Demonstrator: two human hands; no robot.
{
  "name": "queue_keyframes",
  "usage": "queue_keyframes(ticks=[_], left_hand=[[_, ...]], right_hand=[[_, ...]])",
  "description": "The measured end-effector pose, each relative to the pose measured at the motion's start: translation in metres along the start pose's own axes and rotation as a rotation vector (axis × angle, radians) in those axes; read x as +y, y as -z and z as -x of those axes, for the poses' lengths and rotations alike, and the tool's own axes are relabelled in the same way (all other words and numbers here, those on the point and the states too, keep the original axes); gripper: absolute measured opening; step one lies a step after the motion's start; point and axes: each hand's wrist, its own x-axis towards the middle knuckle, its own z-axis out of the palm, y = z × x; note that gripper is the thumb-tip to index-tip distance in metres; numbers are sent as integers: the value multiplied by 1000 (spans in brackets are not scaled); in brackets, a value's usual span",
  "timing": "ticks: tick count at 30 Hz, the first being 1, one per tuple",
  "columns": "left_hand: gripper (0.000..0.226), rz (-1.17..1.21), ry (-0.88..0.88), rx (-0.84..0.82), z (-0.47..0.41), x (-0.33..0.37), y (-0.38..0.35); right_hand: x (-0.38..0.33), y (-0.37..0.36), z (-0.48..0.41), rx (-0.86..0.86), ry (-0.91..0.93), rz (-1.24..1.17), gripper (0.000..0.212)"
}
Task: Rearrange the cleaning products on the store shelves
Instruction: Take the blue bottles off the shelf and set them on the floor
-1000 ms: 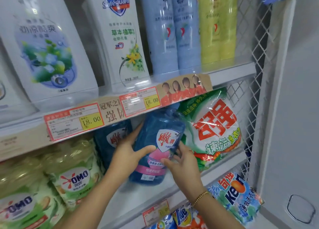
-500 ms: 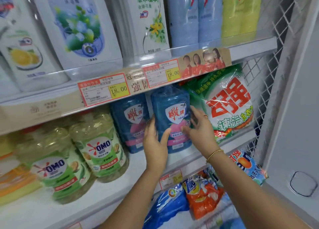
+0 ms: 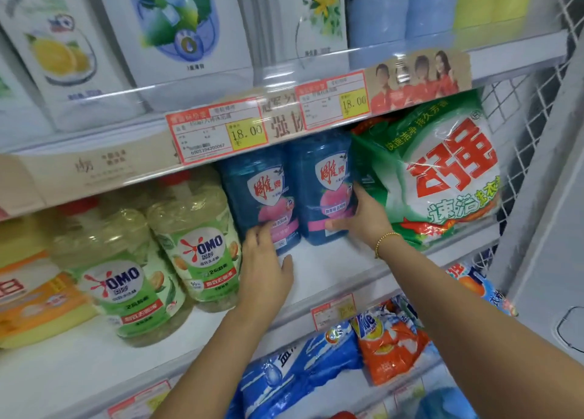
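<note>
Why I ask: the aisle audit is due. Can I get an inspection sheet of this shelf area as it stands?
Surface: white middle shelf, with a bare strip along its front edge.
Job's things: left blue bottle and right blue bottle stand upright, side by side, under the price tags.
Clutter: OMO bottles to the left; green detergent bag at the right.
Hands: left hand is open, fingertips on the left blue bottle's lower front; right hand grips the right blue bottle, thumb across its front.
Cables: nothing seen.
Surroundings: white pouches on the shelf above, detergent bags below, wire mesh panel at the right.
</note>
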Motion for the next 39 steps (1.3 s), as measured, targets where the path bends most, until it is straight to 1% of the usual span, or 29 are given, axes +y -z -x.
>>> queue_keyframes(ticks=[4,7,12,16,17,18,19,20,21,22,23,25,26,28,29,31,32,34,35,36,37,39], left_hand=[[63,68,-18,31,8,-8,-6],[65,88,-23,40,7,-12,-9],[69,81,-19,26,9,-17,-13],[61,106,5,49,11,-15,-16],[59,111,4,50,11,-14,-16],[57,118,-3,52,12,-13,-15],[52,132,-24,53,12,-13,-13],[45,161,-63,63,12,-14,-13],[35,204,-104,87,14,-13,-11],[26,264,-141,112,18,-12,-10],[24,321,-175,130,23,-8,-9],[36,404,-217,113,41,7,-11],[41,431,-234,76,54,18,-13],[41,472,-255,-26,79,38,-25],[40,479,-250,-88,91,45,-37],[37,467,-191,-257,114,58,-67],[30,462,-154,-369,124,60,-86],[3,457,-6,-622,145,60,-127],[18,438,58,-726,155,58,-147],[33,417,99,-822,164,57,-163],[44,438,127,-889,173,58,-175],[53,493,172,-984,190,58,-193]], right_hand=[[-5,-15,-36,-22,-45,10,78],[-6,-32,-62,-31,-74,64,85],[-10,-57,-92,-31,-72,39,91],[-8,-54,-98,-71,-59,-18,97],[-9,-52,-97,-90,-57,2,98],[-9,-49,-94,-102,-57,67,94],[-10,-45,-90,-120,-59,181,84],[-12,-39,-83,-138,-72,301,70],[-15,-32,-74,-116,-94,344,55],[-18,-22,-62,-93,-91,338,41],[-22,-10,-47,-103,-54,351,31],[-21,18,-20,-165,20,428,20],[-17,36,-3,-172,59,452,23],[-8,70,31,-143,109,485,41],[-2,87,49,-127,108,500,46],[19,117,83,-131,63,514,48],[36,131,98,-151,17,538,46],[75,152,124,-264,-120,637,34],[95,157,138,-354,-196,690,28],[113,158,153,-437,-255,738,30],[129,157,167,-503,-300,775,40],[158,147,190,-567,-345,750,65]])
